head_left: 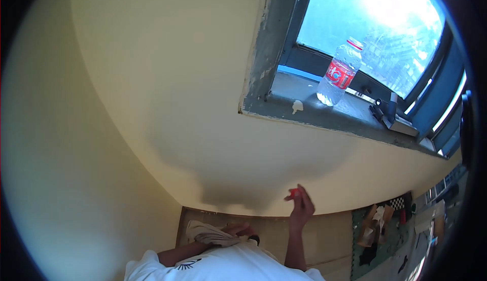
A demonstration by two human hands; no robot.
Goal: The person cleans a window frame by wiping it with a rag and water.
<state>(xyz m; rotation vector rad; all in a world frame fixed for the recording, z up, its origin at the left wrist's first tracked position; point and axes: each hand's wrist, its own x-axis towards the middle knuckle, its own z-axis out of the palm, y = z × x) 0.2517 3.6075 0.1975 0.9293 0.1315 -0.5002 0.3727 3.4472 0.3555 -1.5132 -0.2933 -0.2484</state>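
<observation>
My right hand [302, 209] is raised in front of the wall, its fingers pinching a small red bottle cap [294, 193]. Low down, close to my body, my left hand [239, 229] is bent around a light beige cloth [210, 234]; some of its fingers are hidden. A clear plastic bottle [338, 73] with a red label stands upright on the window sill, apart from both hands. Its neck shows a red ring and no cap on top.
On the grey sill [304, 98], dark objects and a box [398, 121] lie right of the bottle, by the window [370, 22]. A cardboard box [375, 225] sits on a green mat [362, 268] at lower right. Cream walls [193, 78] stand ahead and left.
</observation>
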